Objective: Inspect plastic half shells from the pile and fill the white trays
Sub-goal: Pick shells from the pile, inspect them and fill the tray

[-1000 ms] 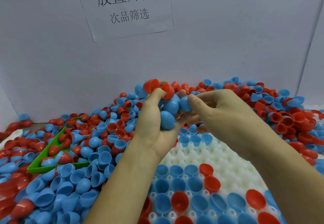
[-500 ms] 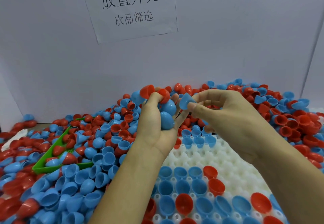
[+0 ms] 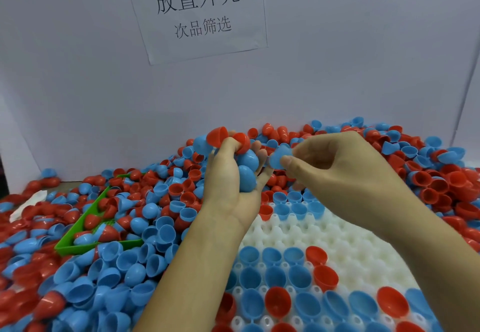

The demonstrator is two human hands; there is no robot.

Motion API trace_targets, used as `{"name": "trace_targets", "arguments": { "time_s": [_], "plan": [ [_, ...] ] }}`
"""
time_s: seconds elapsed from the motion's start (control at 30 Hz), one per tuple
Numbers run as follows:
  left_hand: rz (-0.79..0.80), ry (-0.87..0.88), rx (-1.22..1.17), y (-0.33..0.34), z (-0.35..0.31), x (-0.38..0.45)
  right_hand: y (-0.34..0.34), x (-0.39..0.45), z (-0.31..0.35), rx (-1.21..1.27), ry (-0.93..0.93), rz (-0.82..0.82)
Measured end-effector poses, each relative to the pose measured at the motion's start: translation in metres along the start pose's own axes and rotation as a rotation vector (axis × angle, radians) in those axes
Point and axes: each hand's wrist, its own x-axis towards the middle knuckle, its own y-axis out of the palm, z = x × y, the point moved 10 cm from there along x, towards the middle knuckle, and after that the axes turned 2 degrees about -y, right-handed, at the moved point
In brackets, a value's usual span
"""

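My left hand (image 3: 228,176) sits at the centre of the frame, fingers curled round a clutch of half shells: two blue ones against my palm and a couple of red ones up at my fingertips. My right hand (image 3: 335,165), just to the right of it, pinches a single blue half shell (image 3: 279,157) between thumb and forefinger, held up between both hands where I can look it over. Behind and around them the pile (image 3: 161,202) of red and blue shells spreads across the whole middle band of the frame, from the left edge to the right edge, and it looks very deep. The white tray (image 3: 311,233) lies in the lower right, under my forearms. Its near rows, at the bottom of the frame, hold blue and red shells sitting open side up, and a short row of blue ones sits at its far edge just below my hands. Between those, a broad patch of bare white sockets shows, so I judge the tray to be partly filled, with plenty of seats left and far more shells waiting than it could take. A green tray (image 3: 78,247) lies half buried in the pile at the left, with a few shells in it.
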Motion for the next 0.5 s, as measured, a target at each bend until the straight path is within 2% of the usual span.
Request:
{"name": "trace_targets", "arguments": {
  "time_s": [0.17, 0.23, 0.3, 0.37, 0.4, 0.43, 0.5],
  "plan": [
    [-0.071, 0.058, -0.003, -0.019, -0.030, 0.008, -0.011, -0.008, -0.071, -0.479, 0.314, 0.238],
    [-0.100, 0.062, 0.011, -0.027, -0.036, 0.011, -0.023, -0.006, -0.079, -0.563, 0.372, 0.222],
    [-0.135, 0.031, 0.052, -0.033, -0.029, 0.013, -0.031, 0.013, -0.054, -0.516, 0.297, 0.067],
    [-0.152, -0.028, 0.107, -0.037, -0.013, 0.014, -0.028, 0.045, -0.009, -0.301, 0.129, -0.127],
    [-0.151, -0.062, 0.126, -0.038, -0.005, 0.014, -0.014, 0.060, 0.012, -0.127, 0.066, -0.130],
    [-0.147, -0.097, 0.130, -0.039, 0.002, 0.014, 0.010, 0.071, 0.033, 0.018, 0.033, -0.044],
    [-0.133, -0.146, 0.109, -0.039, 0.011, 0.013, 0.060, 0.079, 0.058, 0.092, -0.013, 0.181]
  ]
}}
